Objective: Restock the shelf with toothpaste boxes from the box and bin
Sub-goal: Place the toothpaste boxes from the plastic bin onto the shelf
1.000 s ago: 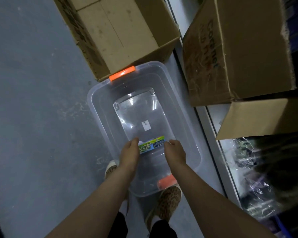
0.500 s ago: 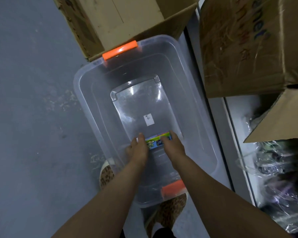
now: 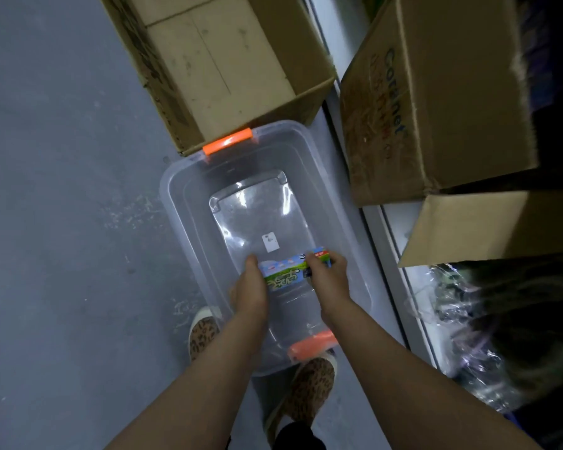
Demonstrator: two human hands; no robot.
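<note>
A green and blue toothpaste box (image 3: 288, 271) sits between both my hands over the clear plastic bin (image 3: 182, 203), which has orange latches at its two ends. My left hand (image 3: 249, 292) grips the box's left end and my right hand (image 3: 327, 276) grips its right end. Apart from this box the bin's bottom shows only a small white sticker. An open cardboard box (image 3: 215, 60) stands on the floor just beyond the bin, and nothing shows on its bottom. The shelf (image 3: 400, 228) runs along the right.
A printed cardboard carton (image 3: 436, 102) and a second carton (image 3: 488, 225) rest on the low shelf at right. Plastic-wrapped goods (image 3: 488, 319) lie further along it. Grey floor (image 3: 62, 222) spreads to the left. My feet in leopard-print shoes stand at the bin's near end.
Both hands went down into the bin around the toothpaste box and now hold it a little higher and tilted. The camera view has shifted slightly.
</note>
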